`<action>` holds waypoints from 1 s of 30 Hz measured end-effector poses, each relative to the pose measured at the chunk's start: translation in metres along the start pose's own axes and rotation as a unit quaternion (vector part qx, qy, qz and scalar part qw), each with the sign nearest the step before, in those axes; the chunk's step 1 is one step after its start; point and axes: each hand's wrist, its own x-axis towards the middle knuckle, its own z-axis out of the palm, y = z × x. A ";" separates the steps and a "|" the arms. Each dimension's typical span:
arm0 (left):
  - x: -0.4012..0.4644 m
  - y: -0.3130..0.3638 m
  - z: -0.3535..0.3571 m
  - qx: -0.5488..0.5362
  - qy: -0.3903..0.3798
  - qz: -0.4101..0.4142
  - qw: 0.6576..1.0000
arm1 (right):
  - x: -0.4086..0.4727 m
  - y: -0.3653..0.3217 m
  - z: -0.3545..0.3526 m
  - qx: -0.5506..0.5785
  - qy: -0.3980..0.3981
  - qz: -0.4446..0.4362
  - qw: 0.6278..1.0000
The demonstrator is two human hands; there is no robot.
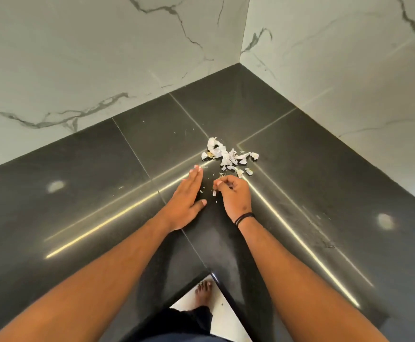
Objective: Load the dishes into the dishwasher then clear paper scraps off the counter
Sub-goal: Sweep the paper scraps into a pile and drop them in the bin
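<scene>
Home kitchen corner: dark stone counter (300, 183), marble-look wall tiles (78, 58).

White marble-patterned wall panels (78, 58) with grey veins: two faces, left and right, meeting in a far corner. Black cord wristband (244, 217): near centre, right of the middle. White floor (222, 314): a small triangle at the near edge. Bare foot (202, 293): standing on that floor. Dark trouser leg (189, 322): just nearer than the foot.

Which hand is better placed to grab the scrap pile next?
Right, probably. The right hand sits just short of the paper scraps with fingers curled; the left hand lies flat on the counter.
</scene>
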 end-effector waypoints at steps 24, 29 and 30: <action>0.124 0.000 -0.024 -0.146 0.058 0.000 0.988 | 0.086 -0.028 -0.037 -0.327 -0.212 -0.039 0.920; 0.089 0.017 -0.006 -0.155 0.036 0.023 0.987 | 0.056 -0.010 -0.039 -0.331 -0.224 -0.078 0.913; 0.082 0.020 -0.004 -0.165 0.035 0.022 0.985 | 0.049 -0.007 -0.040 -0.330 -0.226 -0.082 0.913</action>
